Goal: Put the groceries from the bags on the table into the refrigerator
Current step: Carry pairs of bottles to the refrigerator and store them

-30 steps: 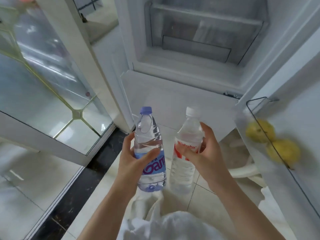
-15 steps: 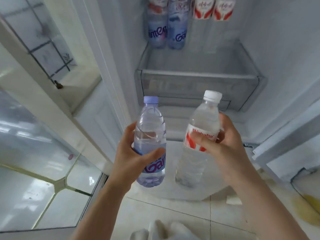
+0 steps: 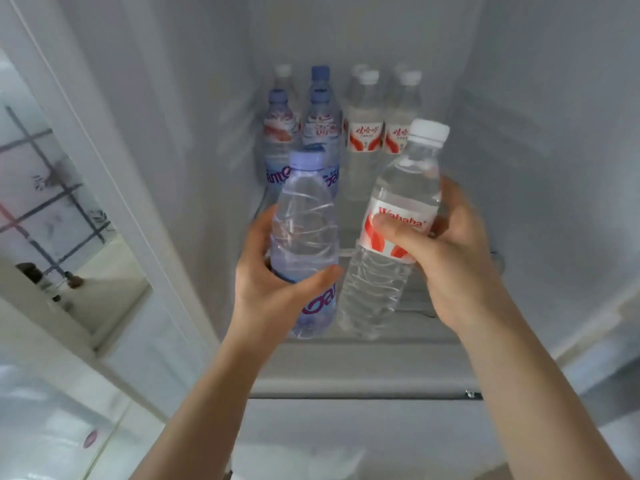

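Before the fridge shelf, hands grip ribbed clear plastic bottles.

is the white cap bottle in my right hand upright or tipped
Tipped: the white-cap bottle leans, cap right of its base, in the right hand.

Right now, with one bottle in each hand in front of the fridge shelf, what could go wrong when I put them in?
1. The shelf already holds rows of standing bottles; pushing in the blue-cap bottle or the white-cap bottle could knock them over.
2. Both bottles sit close together, so they may bump as you set them down.
3. The left hand and right hand are both full, so neither can steady a tipping bottle.
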A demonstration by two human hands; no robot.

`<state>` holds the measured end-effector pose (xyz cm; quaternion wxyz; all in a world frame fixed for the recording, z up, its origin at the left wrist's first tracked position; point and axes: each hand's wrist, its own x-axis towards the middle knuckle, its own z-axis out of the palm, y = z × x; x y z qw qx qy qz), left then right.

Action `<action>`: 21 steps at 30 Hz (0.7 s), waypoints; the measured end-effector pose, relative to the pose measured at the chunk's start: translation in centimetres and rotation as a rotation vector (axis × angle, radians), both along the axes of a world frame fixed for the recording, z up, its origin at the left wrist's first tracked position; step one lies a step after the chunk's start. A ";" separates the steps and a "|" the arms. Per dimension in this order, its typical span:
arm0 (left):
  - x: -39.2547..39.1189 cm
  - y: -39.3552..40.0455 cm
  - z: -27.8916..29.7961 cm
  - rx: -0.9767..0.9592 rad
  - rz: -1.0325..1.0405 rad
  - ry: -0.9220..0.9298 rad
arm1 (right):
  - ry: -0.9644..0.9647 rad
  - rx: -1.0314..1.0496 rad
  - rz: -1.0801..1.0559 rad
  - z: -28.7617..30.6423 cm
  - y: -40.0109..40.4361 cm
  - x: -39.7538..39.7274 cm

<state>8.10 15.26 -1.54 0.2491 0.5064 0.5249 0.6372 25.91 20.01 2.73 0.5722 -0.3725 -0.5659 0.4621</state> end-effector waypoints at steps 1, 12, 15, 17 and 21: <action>0.0 0.9 0.5 0.021 0.005 0.005 | -0.011 0.046 -0.017 0.8 0.7 -0.3; 0.0 9.7 2.2 0.178 0.091 0.017 | -0.107 0.281 -0.077 3.1 7.1 -3.2; -0.1 10.9 2.0 0.205 0.086 0.011 | -0.112 0.292 -0.101 2.0 8.6 -3.7; -0.3 11.4 1.6 0.193 0.081 -0.011 | -0.113 0.282 -0.105 1.3 9.5 -3.7; -1.5 12.7 0.3 0.170 0.072 -0.058 | -0.116 0.267 -0.071 0.5 11.0 -3.9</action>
